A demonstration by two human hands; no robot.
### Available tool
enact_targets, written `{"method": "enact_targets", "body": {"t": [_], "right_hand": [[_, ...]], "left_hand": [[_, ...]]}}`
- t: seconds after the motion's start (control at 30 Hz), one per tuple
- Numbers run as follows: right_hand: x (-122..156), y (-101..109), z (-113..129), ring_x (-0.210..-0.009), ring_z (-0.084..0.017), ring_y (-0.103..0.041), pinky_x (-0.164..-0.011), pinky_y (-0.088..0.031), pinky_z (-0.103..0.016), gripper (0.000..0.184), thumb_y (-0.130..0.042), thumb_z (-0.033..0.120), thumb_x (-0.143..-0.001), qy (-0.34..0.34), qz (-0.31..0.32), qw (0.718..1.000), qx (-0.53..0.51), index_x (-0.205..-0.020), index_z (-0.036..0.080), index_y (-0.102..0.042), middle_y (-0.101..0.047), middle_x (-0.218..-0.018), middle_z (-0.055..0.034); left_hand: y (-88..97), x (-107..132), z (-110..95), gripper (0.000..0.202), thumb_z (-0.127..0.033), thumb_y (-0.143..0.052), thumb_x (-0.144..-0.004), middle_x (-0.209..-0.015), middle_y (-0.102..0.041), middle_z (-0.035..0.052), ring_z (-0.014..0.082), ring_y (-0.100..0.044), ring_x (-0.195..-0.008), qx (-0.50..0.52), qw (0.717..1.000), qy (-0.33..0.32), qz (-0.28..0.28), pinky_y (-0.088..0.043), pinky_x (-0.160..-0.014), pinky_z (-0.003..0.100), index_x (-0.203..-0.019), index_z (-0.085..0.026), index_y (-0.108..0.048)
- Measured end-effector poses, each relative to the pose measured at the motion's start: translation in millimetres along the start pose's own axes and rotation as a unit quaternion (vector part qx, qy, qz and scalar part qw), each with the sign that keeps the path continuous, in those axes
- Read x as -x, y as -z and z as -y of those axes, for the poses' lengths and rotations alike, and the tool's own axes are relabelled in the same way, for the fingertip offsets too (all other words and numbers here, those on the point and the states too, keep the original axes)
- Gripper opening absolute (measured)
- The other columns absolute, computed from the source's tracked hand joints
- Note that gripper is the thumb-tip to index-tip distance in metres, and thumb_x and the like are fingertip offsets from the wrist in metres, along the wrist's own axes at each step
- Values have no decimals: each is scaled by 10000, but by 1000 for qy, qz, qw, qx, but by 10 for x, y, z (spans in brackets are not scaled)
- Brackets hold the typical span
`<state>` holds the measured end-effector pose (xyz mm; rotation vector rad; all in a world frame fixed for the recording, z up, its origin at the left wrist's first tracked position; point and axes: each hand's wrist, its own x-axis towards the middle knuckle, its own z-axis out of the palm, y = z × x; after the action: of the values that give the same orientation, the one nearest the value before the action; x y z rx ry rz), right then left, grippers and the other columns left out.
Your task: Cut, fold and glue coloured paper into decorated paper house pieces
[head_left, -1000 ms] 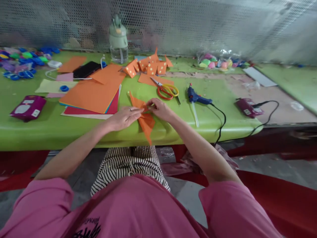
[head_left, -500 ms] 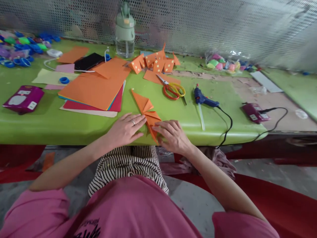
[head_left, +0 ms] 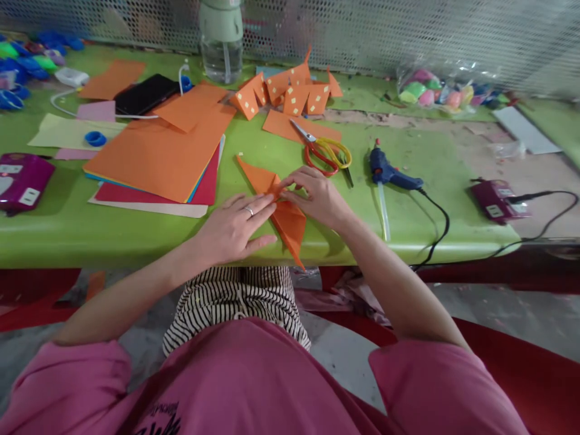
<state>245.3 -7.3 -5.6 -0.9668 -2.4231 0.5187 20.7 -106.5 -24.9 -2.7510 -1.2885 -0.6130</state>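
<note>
Item under examination: one folded orange paper point(head_left: 290, 228), lying on the green table point(head_left: 136, 238) at its near edge, directly in front of the person. Long axis runs obliquely, 11 o'clock to 5 o'clock. One narrow tip points to 11 o'clock; the opposite tip points to 5 o'clock and reaches the table's front edge. The waist of the piece is partly covered by fingers.

Left hand point(head_left: 230, 229): approaches from 8 o'clock, fingers extended and laid on the waist, thumb spread well away, nothing gripped. Right hand point(head_left: 322, 196): at the 3 o'clock side, thumb and forefinger bent close together at the same fold; whether paper is pinched between them cannot be told.

Surroundings, taken from the paper: stacked coloured sheets point(head_left: 158, 160) at 10 o'clock; dotted orange paper pieces point(head_left: 295, 99) at 12; scissors point(head_left: 313, 144) at 1, blades directed between 10 and 11; glue gun point(head_left: 390, 174) at 2, nozzle towards 12.
</note>
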Motion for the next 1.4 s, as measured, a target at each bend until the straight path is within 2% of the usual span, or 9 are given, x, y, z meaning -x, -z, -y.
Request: {"method": "enact_targets", "body": {"t": [0.13, 0.23, 0.53, 0.77, 0.93, 1.13, 1.27, 1.4], "right_hand": [[-154, -42, -129, -951, -216, -629, -915, -473, -409, 87, -609, 273, -920, 44, 65, 997, -1, -918, 215, -674, -699, -974, -73], [-165, -26, -167, -936, -214, -620, -887, -478, -398, 87, -613, 287, -914, 45, 92, 995, -16, -907, 221, -668, -687, -954, -67], [-237, -3, -108, -795, -151, -588, -757, -477, -299, 59, -658, 244, -831, -29, 122, 991, -41, -857, 192, -665, -656, -911, -44], [-329, 37, -73, -774, -142, -607, -728, -468, -279, 66, -670, 232, -797, -69, 165, 983, -43, -843, 186, -680, -688, -916, -35], [-347, 56, -75, -760, -129, -602, -728, -460, -269, 54, -647, 173, -795, -62, 180, 981, -34, -837, 188, -677, -677, -905, -21], [-346, 68, -70, -796, -147, -600, -755, -454, -290, 63, -646, 181, -809, -66, 189, 980, -23, -859, 185, -683, -670, -924, -30], [-349, 63, -54, -831, -159, -613, -776, -461, -301, 86, -636, 158, -810, -71, 195, 978, -19, -876, 183, -684, -675, -971, -44], [-354, 68, -73, -833, -152, -617, -779, -472, -295, 161, -579, 75, -811, -69, 198, 978, -20, -882, 179, -679, -687, -973, -51]], "left_hand": [[-20, -148, 110, 608, -515, -321, -1055, -1378, -654, 178, 284, -632, -1261, -21, 1000, -1, 13, -472, -1086, 446, -1341, -71, -622], [-41, -174, 131, 607, -509, -328, -1054, -1356, -666, 182, 285, -633, -1255, -24, 999, -12, 29, -481, -1068, 434, -1316, -56, -636], [-33, -163, 104, 635, -523, -337, -1047, -1337, -669, 199, 297, -630, -1236, -35, 999, -22, 30, -481, -1060, 427, -1346, -34, -611], [-5, -199, 99, 700, -572, -361, -1024, -1330, -656, 223, 316, -608, -1238, -49, 996, -34, 65, -479, -1051, 444, -1388, -13, -572], [-7, -208, 96, 774, -623, -335, -1012, -1311, -663, 227, 315, -613, -1213, -64, 995, -45, 64, -482, -1041, 435, -1399, 8, -559], [-10, -220, 76, 851, -675, -244, -1003, -1251, -693, 227, 305, -652, -1144, -82, 994, -59, 40, -514, -977, 396, -1303, 16, -638], [-17, -202, 34, 891, -699, -224, -992, -1308, -668, 242, 322, -627, -1222, -73, 996, -42, 37, -508, -1014, 409, -1344, 26, -604], [-55, -195, 6, 928, -740, -243, -967, -1318, -660, 257, 344, -635, -1216, -68, 997, -23, 31, -530, -986, 441, -1350, 29, -593]]}}
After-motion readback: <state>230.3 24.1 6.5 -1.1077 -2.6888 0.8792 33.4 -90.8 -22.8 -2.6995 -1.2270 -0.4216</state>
